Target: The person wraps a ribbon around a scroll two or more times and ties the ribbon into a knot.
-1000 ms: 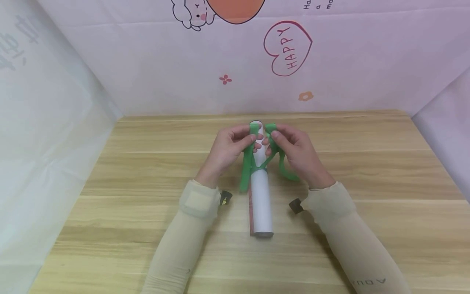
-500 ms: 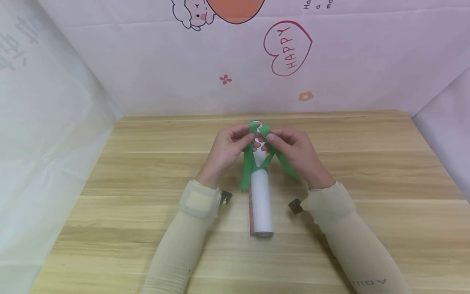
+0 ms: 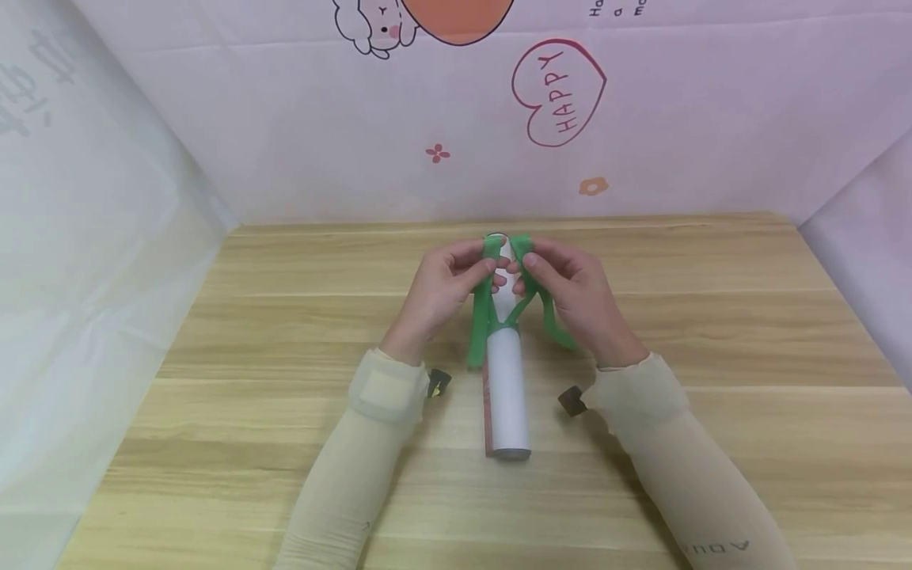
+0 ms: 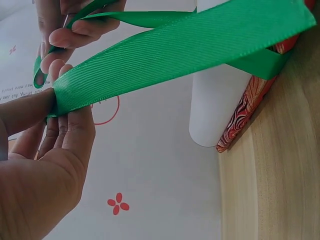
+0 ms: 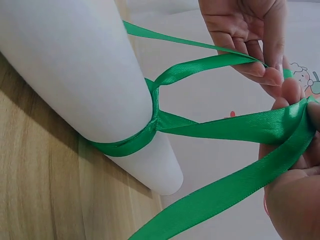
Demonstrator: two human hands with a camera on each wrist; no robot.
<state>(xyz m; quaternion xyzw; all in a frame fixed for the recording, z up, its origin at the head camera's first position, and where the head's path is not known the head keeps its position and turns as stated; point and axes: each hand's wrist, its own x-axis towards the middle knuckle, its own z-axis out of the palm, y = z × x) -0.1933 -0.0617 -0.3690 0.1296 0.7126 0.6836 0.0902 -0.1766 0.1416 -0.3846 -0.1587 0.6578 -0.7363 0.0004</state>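
A white paper roll lies lengthwise on the table, with a red-patterned edge along its left side. Green ribbon wraps round its middle and crosses on top, both ends drawn up. Between thumb and fingers my left hand pinches one folded length of the ribbon, whose tail hangs down left of the roll. On the other side my right hand pinches the second length as a loop, its tail trailing below the palm. Both hands stand close together over the far half of the roll, fingertips nearly meeting.
The wooden table runs up to a white printed backdrop with a heart and flowers. White cloth hangs at the left side and more at the right. A small dark wrist camera juts from the right cuff, another from the left.
My right hand shifted slightly left toward the left hand, then back right, its ribbon loop moving with it. The left hand and the roll have stayed nearly still.
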